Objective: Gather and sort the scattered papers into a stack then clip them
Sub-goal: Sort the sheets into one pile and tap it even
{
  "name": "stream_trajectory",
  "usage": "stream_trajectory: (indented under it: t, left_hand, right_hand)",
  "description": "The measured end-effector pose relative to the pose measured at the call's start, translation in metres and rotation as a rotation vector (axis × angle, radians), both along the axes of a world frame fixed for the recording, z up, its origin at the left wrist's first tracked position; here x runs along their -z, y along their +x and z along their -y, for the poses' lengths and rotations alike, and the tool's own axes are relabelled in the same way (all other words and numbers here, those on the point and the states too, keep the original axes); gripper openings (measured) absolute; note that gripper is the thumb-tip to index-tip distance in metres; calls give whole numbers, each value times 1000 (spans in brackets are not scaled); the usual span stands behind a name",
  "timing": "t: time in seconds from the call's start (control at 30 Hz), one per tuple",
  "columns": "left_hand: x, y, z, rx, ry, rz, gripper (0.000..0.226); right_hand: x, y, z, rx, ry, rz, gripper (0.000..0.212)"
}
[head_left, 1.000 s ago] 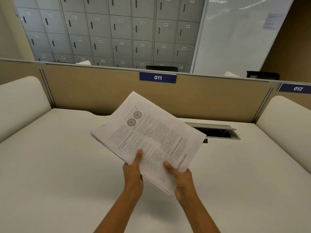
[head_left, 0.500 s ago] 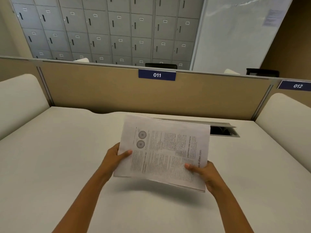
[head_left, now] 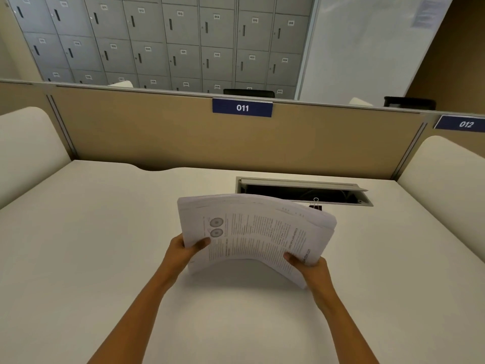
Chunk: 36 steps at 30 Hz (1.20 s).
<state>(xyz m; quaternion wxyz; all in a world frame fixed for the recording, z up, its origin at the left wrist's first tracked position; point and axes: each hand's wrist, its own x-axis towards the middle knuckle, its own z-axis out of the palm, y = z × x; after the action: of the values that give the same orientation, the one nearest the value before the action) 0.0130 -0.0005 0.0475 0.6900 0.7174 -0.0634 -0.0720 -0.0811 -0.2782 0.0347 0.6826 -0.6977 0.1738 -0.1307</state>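
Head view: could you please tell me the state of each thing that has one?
paper stack: bowed upward, held at both ends.
left hand: grips the stack's left end.
right hand: grips the stack's right end.
binder clip: beyond the stack, not clipped on it.
cable hatch lid: raised open.
lockers: doors shut.

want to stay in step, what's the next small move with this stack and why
Probably tap the paper stack on the desk to square it: left hand and right hand hold it bowed, edges uneven, binder clip unused behind it.
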Motion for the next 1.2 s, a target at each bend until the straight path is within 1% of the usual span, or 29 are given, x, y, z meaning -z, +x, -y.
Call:
stream_trajectory:
  t: [0.13, 0.27, 0.3, 0.37, 0.43, 0.47, 0.53, 0.67, 0.7, 0.77, 0.8, 0.83, 0.87, 0.93, 1.0, 1.03, 1.1, 1.2]
  left_hand:
    - [-1, 7, -3, 39, 37, -13, 34]
    - [6, 10, -1, 143, 80, -52, 37]
    - [7, 10, 0, 147, 93, -60, 35]
    - [5, 11, 2, 128, 123, -62, 31]
    - [1, 14, 0, 123, 177, -65, 32]
    - [-3, 17, -1, 136, 208, -74, 34]
    - [-11, 22, -5, 197, 241, -116, 37]
    - [-29, 34, -19, 342, 326, -242, 59]
    - [-32, 36, -22, 355, 353, -276, 59]
    - [-40, 37, -27, 321, 369, -318, 40]
    - [-45, 37, -28, 269, 331, -331, 31]
    - [-48, 36, -28, 196, 246, -347, 27]
    - [-49, 34, -26, 111, 117, -367, 24]
    - [-50, 27, -18, -78, -179, -408, 16]
    - [-50, 18, -3, -244, -391, -415, 6]
    - [-50, 13, 6, -308, -448, -411, 10]
    - [-50, 3, 24, -411, -497, -373, 16]
    - [-48, -5, 51, -485, -416, -272, 20]
  right_hand:
    - [0, 4, 3, -22, 5, 9, 33]
    - [7, 4, 3, -14, 10, 10, 48]
    - [7, 4, 3, -16, 17, 5, 47]
    - [5, 5, 5, -24, 22, 4, 36]
    - [-1, 5, 7, -41, 37, -17, 31]
    - [-3, 4, 9, -61, 52, -25, 35]
    - [-6, 1, 11, -108, 90, -57, 58]
    - [-6, -8, 10, -146, 172, -126, 82]
    - [-5, -10, 9, -135, 206, -121, 86]
    - [-5, -14, 5, -93, 283, -97, 86]
    - [-6, -16, 2, -77, 323, -93, 83]
    - [-5, -17, -2, -55, 361, -89, 79]
    - [-6, -18, -8, -33, 395, -76, 77]
    - [-4, -18, -22, 19, 449, -56, 81]
    - [-4, -19, -42, 99, 513, -48, 79]
    - [-4, -19, -53, 143, 551, -38, 76]
    - [-5, -20, -77, 207, 622, -14, 67]
    - [-12, -23, -112, 309, 672, -4, 42]
